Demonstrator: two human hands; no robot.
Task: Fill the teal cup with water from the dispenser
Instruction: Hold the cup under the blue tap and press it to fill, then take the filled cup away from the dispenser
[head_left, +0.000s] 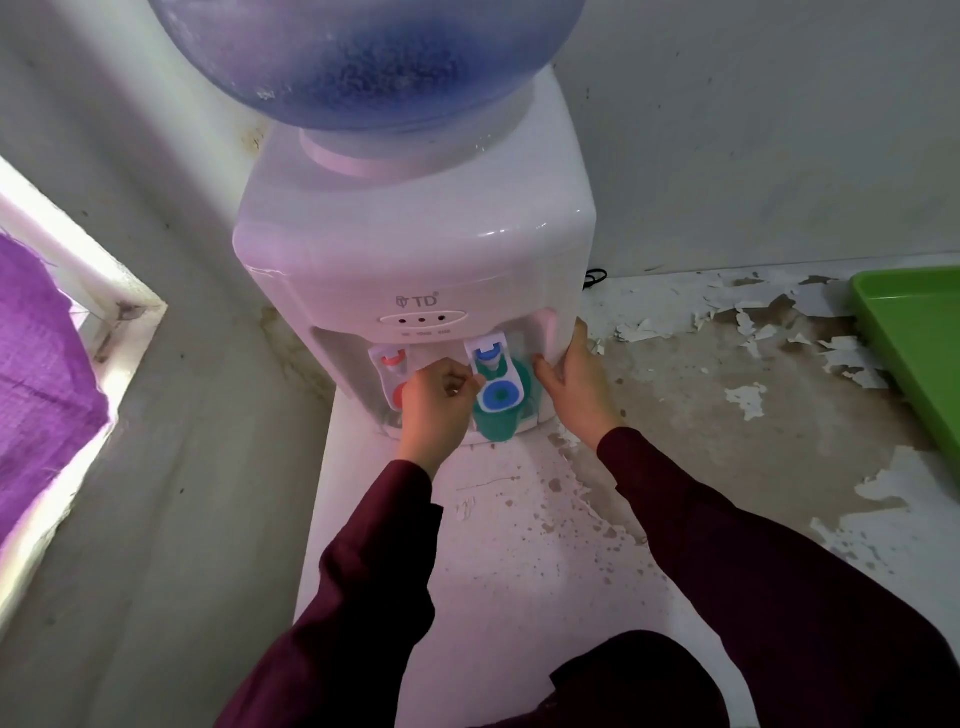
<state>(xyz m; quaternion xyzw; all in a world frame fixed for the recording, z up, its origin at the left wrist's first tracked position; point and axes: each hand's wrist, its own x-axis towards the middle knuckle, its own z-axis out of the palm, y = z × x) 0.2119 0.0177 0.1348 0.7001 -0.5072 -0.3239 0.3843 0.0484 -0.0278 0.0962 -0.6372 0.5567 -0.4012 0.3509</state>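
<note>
I count one white plastic dispenser (415, 260), boxy with rounded glossy corners, carrying one translucent blue water bottle (363, 57), bulbous and beaded with droplets; one flat green tray (914, 332) lies well to the right of my right hand, on a countertop (727, 405) of flaking, peeling paint; one purple woven cloth (36, 374) hangs far to the left of my left hand; two dark maroon fabric sleeves (374, 545) lead up to my two hands; two taps sit in the recess, one red tap (395, 374) just left of my left hand, one blue tap (493, 384) just right of it; my left hand (436, 405) is curled into a loose fist beside the blue lever, though I cannot tell whether it grips anything; my right hand (576, 384) lies spread and flat against the dispenser's right side; one teal cup (496, 423), smooth and round, stands under the blue tap, between my hands.
</note>
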